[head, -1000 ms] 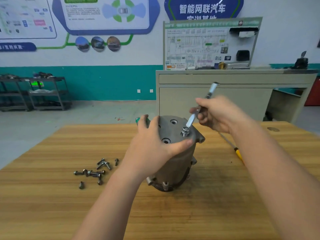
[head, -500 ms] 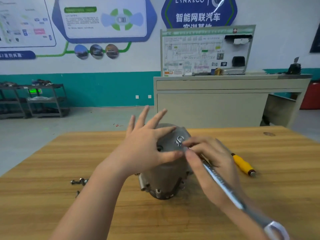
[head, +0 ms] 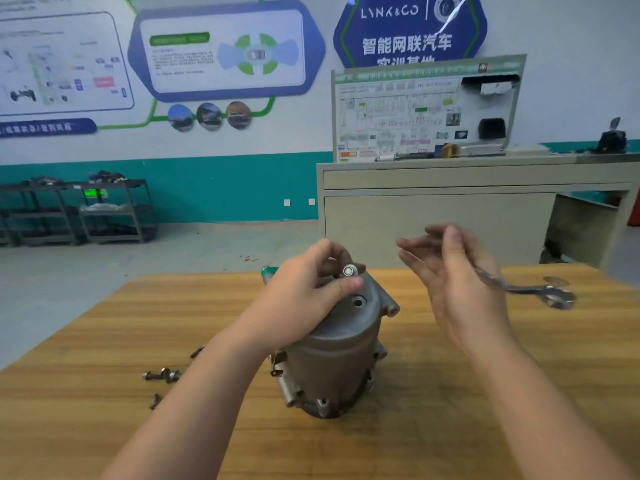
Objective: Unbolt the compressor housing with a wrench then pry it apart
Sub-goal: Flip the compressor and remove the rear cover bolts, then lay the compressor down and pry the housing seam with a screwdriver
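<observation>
Unbolting nearly finished; prying not yet begun.
Left hand (head: 304, 292) pinches a silver bolt (head: 349, 270) atop the grey metal compressor housing (head: 332, 362); right hand (head: 457, 282) loosely holds the steel wrench (head: 530, 289); removed bolts (head: 162, 375) lie left on the wooden surface (head: 485, 427).

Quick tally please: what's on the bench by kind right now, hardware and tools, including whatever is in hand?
Compressor housing: 1
Wrench, in the right hand: 1
Bolt at the left hand fingertips: 1
Loose bolts on the table: at least 4 visible, some behind the forearm
Total: at least 7

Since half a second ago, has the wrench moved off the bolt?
Yes. The wrench has swung away to the right of the compressor housing, held in the right hand, clear of the bolt.
</observation>
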A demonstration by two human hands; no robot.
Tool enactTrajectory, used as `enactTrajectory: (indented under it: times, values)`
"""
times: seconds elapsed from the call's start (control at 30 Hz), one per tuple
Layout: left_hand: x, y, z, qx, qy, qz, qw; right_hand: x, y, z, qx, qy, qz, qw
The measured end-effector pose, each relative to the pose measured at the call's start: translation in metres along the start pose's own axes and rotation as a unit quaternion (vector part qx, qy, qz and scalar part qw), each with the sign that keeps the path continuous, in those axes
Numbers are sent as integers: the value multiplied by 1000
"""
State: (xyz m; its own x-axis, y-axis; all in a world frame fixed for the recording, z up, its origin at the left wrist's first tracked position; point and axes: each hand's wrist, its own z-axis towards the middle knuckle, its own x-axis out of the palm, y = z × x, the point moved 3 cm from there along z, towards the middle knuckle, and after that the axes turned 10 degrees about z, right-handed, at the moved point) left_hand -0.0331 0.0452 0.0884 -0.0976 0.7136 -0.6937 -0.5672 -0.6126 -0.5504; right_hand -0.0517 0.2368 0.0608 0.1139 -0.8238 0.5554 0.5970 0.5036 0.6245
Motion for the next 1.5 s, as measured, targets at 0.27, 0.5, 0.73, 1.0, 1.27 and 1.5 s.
enactTrajectory:
  times: [0.27,0.5,0.73,1.0,1.27,1.5]
  values:
    - [-63,101,-28,-210,-263,42,941,6,-60,-9,94,111,-149,978]
    - [-11,222,-72,-427,10,362,828,5,-65,-10,103,85,-130,982]
    - [-9,218,-70,-440,-4,345,829,6,-62,-13,61,112,-130,983]
    - [-29,12,-2,-54,-36,186,980,-73,-34,-4,5,66,-349,935]
    - [0,17,10,-171,259,373,874,-201,-64,1,212,148,-623,738]
    - [-13,46,0,-141,106,288,941,-183,-69,1,88,279,-715,635]
